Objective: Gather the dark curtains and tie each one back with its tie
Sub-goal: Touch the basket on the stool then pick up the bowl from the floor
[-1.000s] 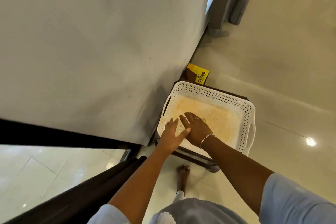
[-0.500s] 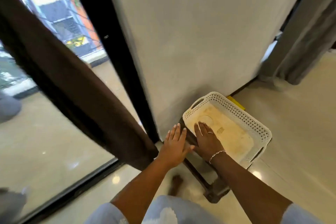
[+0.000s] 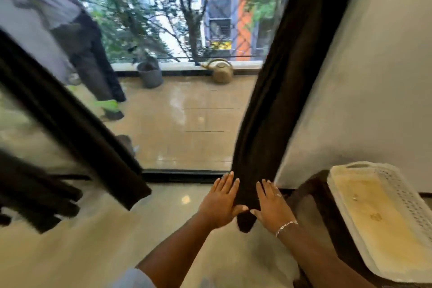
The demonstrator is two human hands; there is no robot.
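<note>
A dark brown curtain [image 3: 275, 91] hangs in a narrow gathered column beside the white wall, its lower end reaching the floor between my hands. My left hand [image 3: 221, 201] lies just left of that lower end with straight, spread fingers. My right hand [image 3: 271, 206], with a ring and a bracelet, lies just right of it, fingers also straight. Both thumbs point inward across the front of the fabric. A second dark curtain [image 3: 77, 128] hangs on the left, blurred. No tie is visible.
A white perforated basket [image 3: 378, 215] sits on a dark stool [image 3: 311, 196] at the right by the wall [image 3: 374, 77]. Beyond the glass, a person [image 3: 88, 54] stands on the balcony, near a grey pot [image 3: 150, 73] and a brass watering can [image 3: 219, 70].
My view swung left from the basket to the window. Both hands left the basket and now flank the right curtain's lower end.
</note>
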